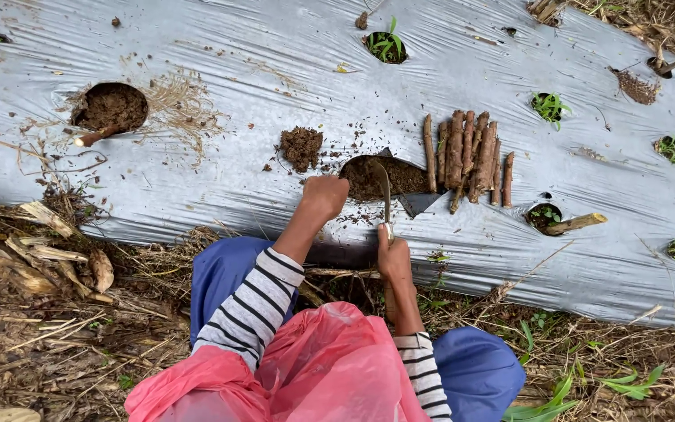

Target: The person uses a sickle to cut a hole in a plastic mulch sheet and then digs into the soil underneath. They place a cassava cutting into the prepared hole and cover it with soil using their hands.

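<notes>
Head view: knife upright in frame, long axis running away from the body, curved tip down in the soil hole cut in the grey plastic sheet. Blade thin, dull, dirt-smeared. Right hand fisted round the handle; left hand closed, knuckles at the hole's edge. Cuttings bundled just beside.

Glossy plastic sheet, rough wood cuttings

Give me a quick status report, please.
Right hand gripping knife, blade in soil hole. Left hand fisted at hole's edge. Cuttings bundle lies right of hole.
</notes>
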